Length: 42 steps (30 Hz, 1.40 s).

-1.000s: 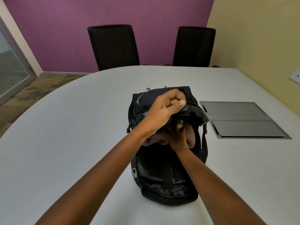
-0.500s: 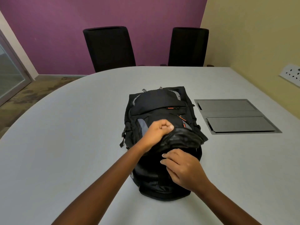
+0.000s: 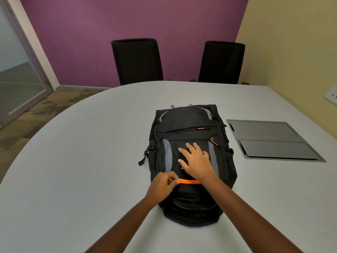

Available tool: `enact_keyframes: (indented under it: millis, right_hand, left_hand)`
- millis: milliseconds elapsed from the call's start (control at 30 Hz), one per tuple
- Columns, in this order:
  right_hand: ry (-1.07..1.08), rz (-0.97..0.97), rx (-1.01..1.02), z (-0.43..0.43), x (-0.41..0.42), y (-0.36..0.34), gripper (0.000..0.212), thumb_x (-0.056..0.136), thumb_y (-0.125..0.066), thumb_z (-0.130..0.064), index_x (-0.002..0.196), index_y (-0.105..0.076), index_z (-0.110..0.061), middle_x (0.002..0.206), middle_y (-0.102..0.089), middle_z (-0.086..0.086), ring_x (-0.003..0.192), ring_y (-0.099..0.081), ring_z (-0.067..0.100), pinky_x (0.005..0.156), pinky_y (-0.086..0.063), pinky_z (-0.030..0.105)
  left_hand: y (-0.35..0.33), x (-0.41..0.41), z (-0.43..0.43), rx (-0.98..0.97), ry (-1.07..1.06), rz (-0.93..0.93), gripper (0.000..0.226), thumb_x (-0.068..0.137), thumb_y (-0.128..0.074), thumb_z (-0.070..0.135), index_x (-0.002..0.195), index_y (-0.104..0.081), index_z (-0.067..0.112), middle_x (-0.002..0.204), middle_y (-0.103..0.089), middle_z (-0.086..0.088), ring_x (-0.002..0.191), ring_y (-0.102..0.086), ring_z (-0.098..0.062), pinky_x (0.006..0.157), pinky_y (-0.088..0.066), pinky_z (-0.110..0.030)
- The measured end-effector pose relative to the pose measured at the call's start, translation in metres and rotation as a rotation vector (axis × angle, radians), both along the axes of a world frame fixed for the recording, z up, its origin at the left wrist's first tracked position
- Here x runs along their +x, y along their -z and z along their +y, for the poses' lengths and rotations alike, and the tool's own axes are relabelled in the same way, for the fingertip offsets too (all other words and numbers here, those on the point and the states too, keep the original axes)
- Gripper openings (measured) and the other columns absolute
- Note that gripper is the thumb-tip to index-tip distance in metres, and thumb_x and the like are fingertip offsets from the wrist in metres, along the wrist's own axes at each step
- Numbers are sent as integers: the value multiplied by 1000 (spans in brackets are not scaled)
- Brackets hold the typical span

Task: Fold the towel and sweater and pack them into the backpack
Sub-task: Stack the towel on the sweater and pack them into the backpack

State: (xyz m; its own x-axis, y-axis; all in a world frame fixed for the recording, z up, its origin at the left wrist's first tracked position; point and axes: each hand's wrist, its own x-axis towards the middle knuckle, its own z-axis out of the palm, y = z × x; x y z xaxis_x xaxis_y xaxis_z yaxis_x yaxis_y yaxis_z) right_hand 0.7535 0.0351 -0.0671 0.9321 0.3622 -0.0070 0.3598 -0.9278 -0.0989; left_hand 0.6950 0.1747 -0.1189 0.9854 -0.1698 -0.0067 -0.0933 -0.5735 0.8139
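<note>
The black backpack (image 3: 189,125) lies flat on the white table (image 3: 91,161), its grey-trimmed front facing up and its far end pointing toward two black chairs (image 3: 136,61) that stand at the table's far edge. The right hand (image 3: 196,159) rests on the middle of the front panel with its fingers straight and spread, palm down on the fabric. The left hand (image 3: 162,185) sits at the pack's left edge, nearer the person, with fingers curled and pinched together on the left end of an orange zipper (image 3: 189,181), which runs across the pack and passes under the right wrist (a sliver of orange shows between the fingertips, though the pull itself is too small to make out). To the right of the backpack, near it but apart, a dark recessed panel (image 3: 269,141) is set into the tabletop. A purple wall (image 3: 127,24) stands behind the chairs.
</note>
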Motion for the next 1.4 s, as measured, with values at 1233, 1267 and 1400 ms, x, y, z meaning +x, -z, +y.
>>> enact_keyframes:
  millis: [1233, 1267, 1400]
  right_hand:
    - [169, 168, -262, 33, 29, 55, 72, 90, -28, -65, 146, 9, -38, 157, 16, 8, 140, 15, 43, 104, -14, 69]
    - [172, 170, -267, 34, 28, 55, 72, 90, -28, -64, 146, 9, -38, 157, 15, 8, 140, 15, 43, 104, -15, 70]
    - [184, 183, -274, 37, 27, 54, 72, 90, -30, -63, 147, 6, -37, 157, 15, 8, 140, 15, 44, 102, -17, 70]
  left_hand:
    - [88, 53, 80, 198, -394, -67, 19, 99, -40, 17, 83, -49, 20, 76, -49, 10, 72, -48, -8, 63, -33, -18]
    - [88, 47, 80, 213, -403, -64, 18, 99, -39, 20, 84, -50, 19, 80, -50, 8, 77, -49, -11, 64, -33, -18]
    - [85, 26, 76, 305, -407, -57, 24, 100, -35, 25, 96, -57, 14, 91, -55, 3, 84, -48, -12, 69, -37, -20]
